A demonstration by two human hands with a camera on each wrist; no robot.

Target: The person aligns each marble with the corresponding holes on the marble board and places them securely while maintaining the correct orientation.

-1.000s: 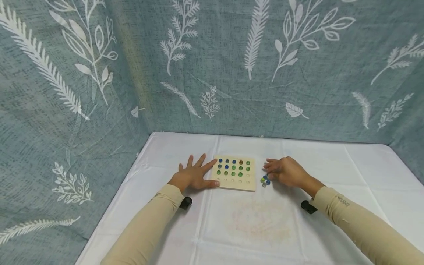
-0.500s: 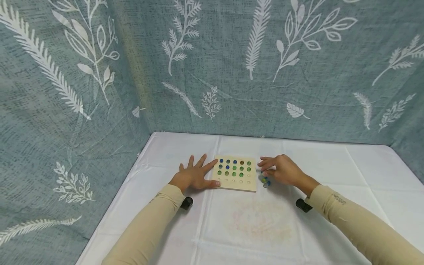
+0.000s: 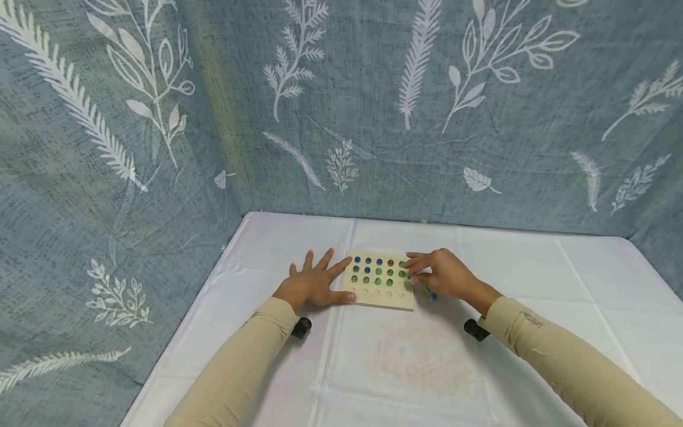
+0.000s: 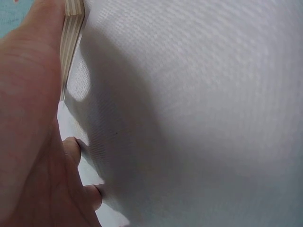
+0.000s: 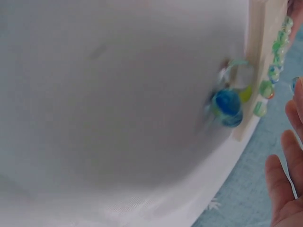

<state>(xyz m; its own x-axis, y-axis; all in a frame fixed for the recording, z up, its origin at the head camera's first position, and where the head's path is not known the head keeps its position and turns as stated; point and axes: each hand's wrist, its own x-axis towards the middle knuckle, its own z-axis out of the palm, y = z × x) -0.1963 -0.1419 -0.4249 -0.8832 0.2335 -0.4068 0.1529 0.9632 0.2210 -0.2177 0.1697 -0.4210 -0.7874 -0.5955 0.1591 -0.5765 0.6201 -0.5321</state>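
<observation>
A pale wooden board [image 3: 383,299] with rows of round hollows lies on the table. Blue, green and amber glass marbles [image 3: 378,271] sit in its upper rows; the front row shows bare hollows. My left hand [image 3: 309,284] lies spread at the board's left side, thumb and index finger touching its edge. Over the board's right edge, my right hand [image 3: 445,273] pinches a bluish marble [image 5: 294,85] between thumb and fingertips. Beneath that hand, a small cluster of loose marbles [image 5: 227,105], blue, yellow-green and clear, rests on the cloth beside the board, partly hidden in the head view.
A white cloth [image 3: 400,379] with fold creases and a faint stain covers the table. Blue-green curtains [image 3: 373,130] with white leaf prints hang behind and at the left. Dark wrist cameras show below the left wrist [image 3: 301,327] and right wrist.
My right hand has picked a marble from the loose cluster and moved left with it to the board's right edge. The left hand has stayed in place.
</observation>
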